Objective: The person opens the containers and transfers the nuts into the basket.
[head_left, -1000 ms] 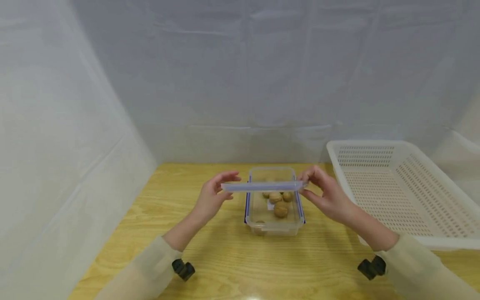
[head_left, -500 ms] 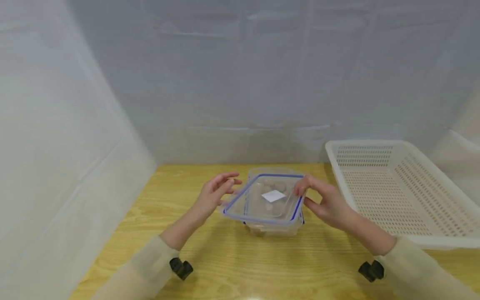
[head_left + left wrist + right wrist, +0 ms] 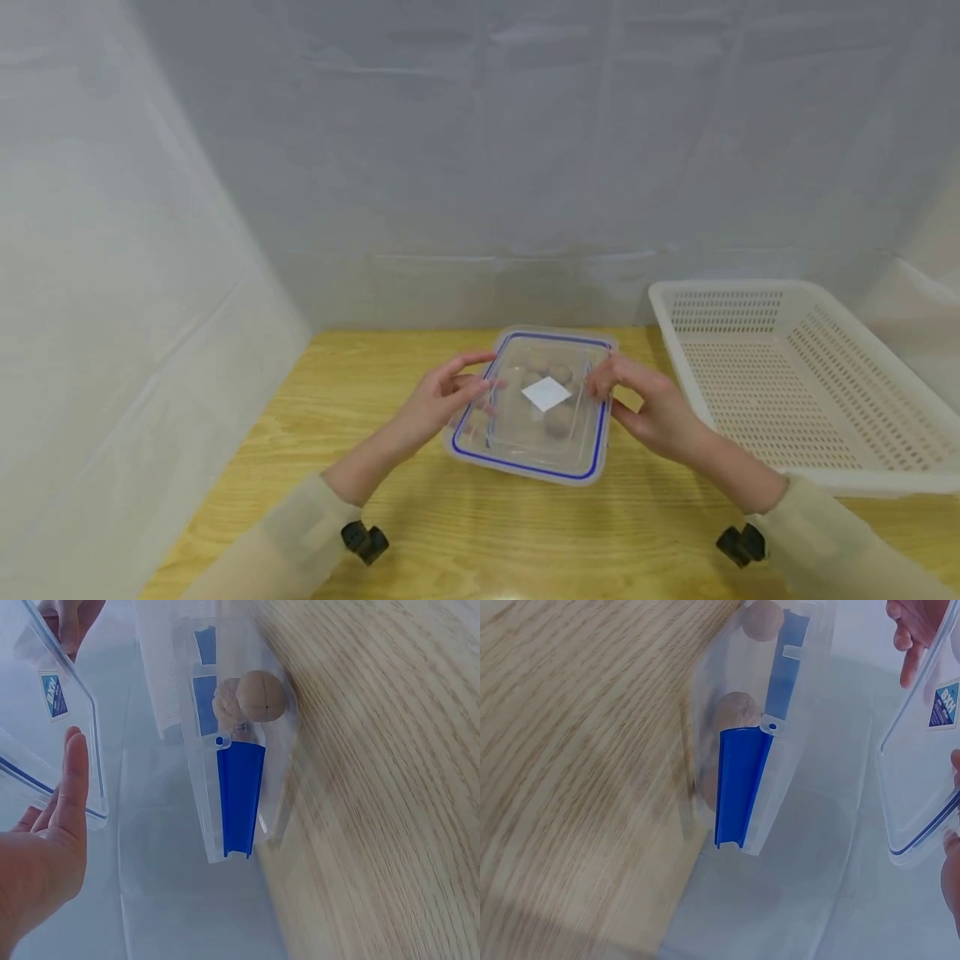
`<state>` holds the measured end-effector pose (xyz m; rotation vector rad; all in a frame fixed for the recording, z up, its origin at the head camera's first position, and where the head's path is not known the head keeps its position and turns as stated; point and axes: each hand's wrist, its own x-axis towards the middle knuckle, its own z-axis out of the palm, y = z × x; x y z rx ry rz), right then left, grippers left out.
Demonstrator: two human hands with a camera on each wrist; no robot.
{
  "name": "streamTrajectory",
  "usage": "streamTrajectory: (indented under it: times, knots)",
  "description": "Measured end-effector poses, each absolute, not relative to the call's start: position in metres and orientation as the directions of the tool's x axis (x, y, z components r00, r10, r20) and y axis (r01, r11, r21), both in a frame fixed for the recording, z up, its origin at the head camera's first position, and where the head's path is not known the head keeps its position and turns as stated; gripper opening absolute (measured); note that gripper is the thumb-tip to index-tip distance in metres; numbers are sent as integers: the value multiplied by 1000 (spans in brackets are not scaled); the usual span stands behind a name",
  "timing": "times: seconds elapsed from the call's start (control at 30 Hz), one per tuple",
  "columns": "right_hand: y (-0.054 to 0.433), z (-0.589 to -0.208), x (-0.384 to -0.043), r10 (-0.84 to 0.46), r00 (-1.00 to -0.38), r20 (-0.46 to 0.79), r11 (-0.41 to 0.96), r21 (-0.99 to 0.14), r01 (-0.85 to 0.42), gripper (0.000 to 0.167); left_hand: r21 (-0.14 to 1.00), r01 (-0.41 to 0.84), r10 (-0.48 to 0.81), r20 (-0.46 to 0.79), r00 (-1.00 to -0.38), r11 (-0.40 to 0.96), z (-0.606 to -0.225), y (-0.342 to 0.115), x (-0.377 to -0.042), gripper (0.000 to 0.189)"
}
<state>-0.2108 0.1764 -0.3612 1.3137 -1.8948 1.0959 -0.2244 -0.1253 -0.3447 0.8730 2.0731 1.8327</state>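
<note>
A clear lid (image 3: 517, 437) with a blue seal and a white label (image 3: 546, 393) is held tilted above a clear plastic container (image 3: 196, 791). Wrist views show a gap between the two. My right hand (image 3: 660, 408) pinches the lid's right edge between thumb and fingers. At the opposite edge, my left hand (image 3: 438, 400) has its fingers loosely extended, some showing through the lid; firm contact cannot be told. Walnuts (image 3: 261, 696) lie inside the container, and a blue side clip (image 3: 741, 787) hangs down from its rim.
A white perforated basket (image 3: 885, 482) stands on the right of the wooden table (image 3: 480, 533). White sheeting (image 3: 480, 167) closes off the back and the left side.
The lid, first seen edge-on, has tipped so its broad face and label show, covering the container in the head view. My left hand has shifted slightly right toward its edge.
</note>
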Motion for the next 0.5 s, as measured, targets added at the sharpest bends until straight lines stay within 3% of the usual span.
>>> streamTrajectory:
  times: [0.5]
  knots:
    - [178, -363, -214, -496, -402, 770, 235, -327, -915, 47, 985, 174, 526, 151, -837, -6, -351, -123, -217, 49]
